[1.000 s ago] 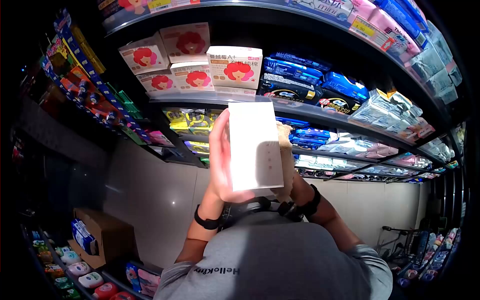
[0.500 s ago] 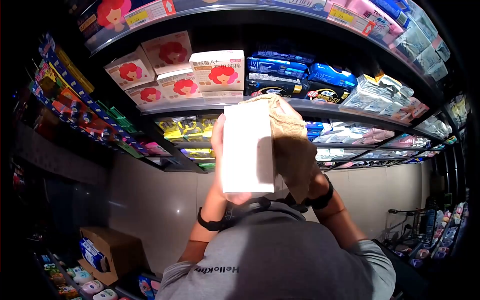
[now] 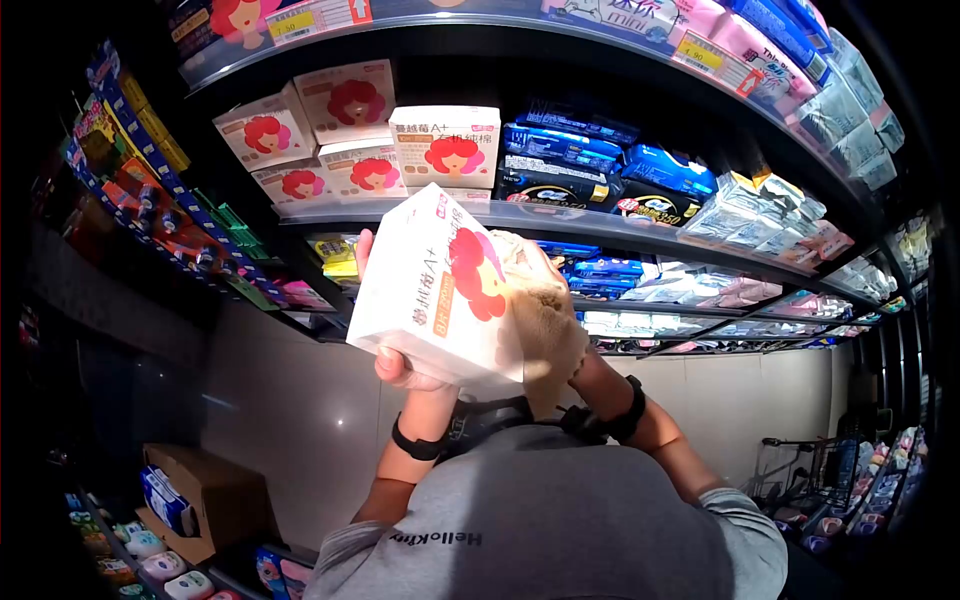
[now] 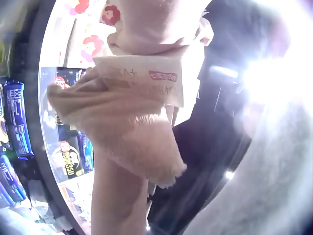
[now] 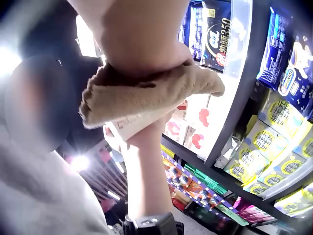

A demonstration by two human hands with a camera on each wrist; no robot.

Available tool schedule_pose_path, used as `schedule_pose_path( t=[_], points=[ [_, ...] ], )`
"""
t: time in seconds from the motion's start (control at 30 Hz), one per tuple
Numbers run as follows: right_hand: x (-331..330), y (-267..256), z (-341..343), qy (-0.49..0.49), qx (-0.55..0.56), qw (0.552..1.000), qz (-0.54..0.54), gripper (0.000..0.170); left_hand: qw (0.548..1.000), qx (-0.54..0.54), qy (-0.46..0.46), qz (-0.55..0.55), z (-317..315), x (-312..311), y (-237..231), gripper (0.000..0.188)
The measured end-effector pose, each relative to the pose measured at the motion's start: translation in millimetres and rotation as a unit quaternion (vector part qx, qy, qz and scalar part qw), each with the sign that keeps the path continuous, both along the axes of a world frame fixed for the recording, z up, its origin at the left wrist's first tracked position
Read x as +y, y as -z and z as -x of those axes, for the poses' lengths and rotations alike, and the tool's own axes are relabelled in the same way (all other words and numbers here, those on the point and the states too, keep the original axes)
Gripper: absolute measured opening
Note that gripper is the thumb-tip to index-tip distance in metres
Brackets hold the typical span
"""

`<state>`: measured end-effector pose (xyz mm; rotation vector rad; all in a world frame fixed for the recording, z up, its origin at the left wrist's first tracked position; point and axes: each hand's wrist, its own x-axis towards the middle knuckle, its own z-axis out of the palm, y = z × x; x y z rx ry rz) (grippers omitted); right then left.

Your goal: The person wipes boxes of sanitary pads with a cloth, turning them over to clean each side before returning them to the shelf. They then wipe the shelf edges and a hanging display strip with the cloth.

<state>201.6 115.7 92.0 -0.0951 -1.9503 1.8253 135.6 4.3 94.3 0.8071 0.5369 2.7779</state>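
My left hand [image 3: 408, 374] holds a white cardboard box [image 3: 400, 270], its thumb at the near edge and fingertips behind the far left side. The box is tilted, its printed face with a red-haired figure turned up and to the right. Against that face lies a beige fluffy cloth [image 3: 548, 325], bunched in my right hand [image 5: 149, 51], whose fingers are mostly hidden by the cloth. In the left wrist view the cloth [image 4: 132, 127] hangs below the box's lettered side [image 4: 142, 73].
Matching boxes [image 3: 445, 145] stand stacked on the shelf [image 3: 640, 228] ahead, beside blue and black packs [image 3: 560, 180]. Lower shelves hold more packs. A snack-like hanging rack [image 3: 160, 190] is on the left; a brown carton [image 3: 235, 495] stands behind left, a cart [image 3: 825, 465] at right.
The box has turned from its plain white side to its printed face and tilted left. The cloth came up beside it and now lies over part of the printed face.
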Motion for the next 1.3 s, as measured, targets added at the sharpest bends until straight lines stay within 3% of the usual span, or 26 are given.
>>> schedule_pose_path(
  t=[0.03,0.1,0.13,0.2,0.23,0.3,0.37,0.4,0.43,0.5,0.57,0.63,0.73,0.83,0.87,0.9,0.93,1.07,1.17,1.23,1.3],
  points=[
    [1.6,9.9,1.1,-0.016,0.096,0.992,-0.077,0.054,1.0,0.001,-0.002,-0.003,-1.2,1.5,-1.1,0.09],
    [-3.9,12.4,-2.6,0.083,0.062,0.983,-0.152,0.056,0.996,-0.07,0.021,-0.058,-7.4,8.1,-4.6,0.084],
    [-4.4,10.2,-5.2,0.077,0.062,0.983,-0.154,0.056,0.996,-0.062,0.001,-0.063,-10.0,13.7,-6.0,0.081],
    [-5.4,3.7,-10.3,0.175,0.207,0.875,-0.4,0.057,0.995,-0.071,0.004,-0.069,-15.2,19.9,-6.1,0.082],
    [-6.1,8.0,-7.9,0.218,0.251,0.835,-0.438,0.054,0.995,-0.074,0.007,-0.069,-18.2,22.4,-5.9,0.082],
    [-13.8,19.0,4.3,0.306,0.408,0.765,-0.392,0.05,0.995,-0.077,0.019,-0.065,-24.0,26.0,-5.8,0.083],
    [-23.6,30.7,6.3,0.347,0.481,0.653,-0.471,0.044,0.995,-0.074,0.033,-0.061,-28.5,30.9,-5.6,0.084],
    [13.6,112.9,-33.7,0.403,0.262,0.416,-0.772,0.072,0.995,-0.074,0.042,-0.053,-29.7,32.5,-5.5,0.084],
    [10.6,95.0,-32.0,0.403,0.265,0.417,-0.77,0.072,0.995,-0.071,0.05,-0.049,-32.1,32.3,-5.2,0.085],
    [1.3,32.8,-24.5,0.193,0.358,0.574,-0.711,0.04,0.995,-0.069,0.062,-0.042,-33.8,34.2,-1.8,0.085],
    [6.6,14.0,-14.6,0.223,0.419,0.642,-0.603,0.05,0.994,-0.071,0.074,-0.04,-36.2,34.5,-0.1,0.086],
    [11.6,-3.4,-15.8,0.234,0.418,0.687,-0.547,0.051,0.992,-0.084,0.082,-0.043,-38.9,36.1,3.3,0.087],
    [33.9,-12.3,-7.2,0.275,0.35,0.716,-0.537,0.043,0.992,-0.1,0.064,-0.043,-40.1,34.1,7.4,0.088],
    [50.8,-10.2,14.5,0.138,0.419,0.83,-0.342,0.041,0.992,-0.118,0.026,-0.033,-39.2,31.0,7.9,0.089],
    [60.0,22.7,-18.0,0.12,0.271,0.846,-0.443,0.037,0.992,-0.122,0.014,-0.03,-37.4,30.6,7.3,0.089],
    [65.3,54.5,-62.9,0.1,0.115,0.835,-0.529,0.035,0.992,-0.125,0.004,-0.026,-35.7,29.6,5.8,0.09],
    [58.1,43.4,-86.0,-0.034,-0.023,0.989,-0.142,0.035,0.992,-0.123,-0.003,-0.019,-34.5,28.5,4.0,0.09],
    [57.1,-0.5,-78.7,-0.081,-0.053,0.973,-0.21,0.035,0.993,-0.113,-0.01,0.02,-32.0,23.9,-3.6,0.092],
    [33.0,-74.0,-20.8,-0.025,0.133,0.947,-0.292,0.035,0.994,-0.101,-0.005,0.046,-30.7,23.1,-8.6,0.092],
    [26.8,-73.1,-11.4,-0.003,0.121,0.914,-0.387,0.035,0.996,-0.022,-0.023,0.081,-26.0,27.6,-9.8,0.093],
    [20.9,-69.7,-5.7,0.012,0.16,0.911,-0.38,0.037,0.994,-0.003,0.002,0.108,-27.2,30.1,-9.3,0.095]
  ],
)
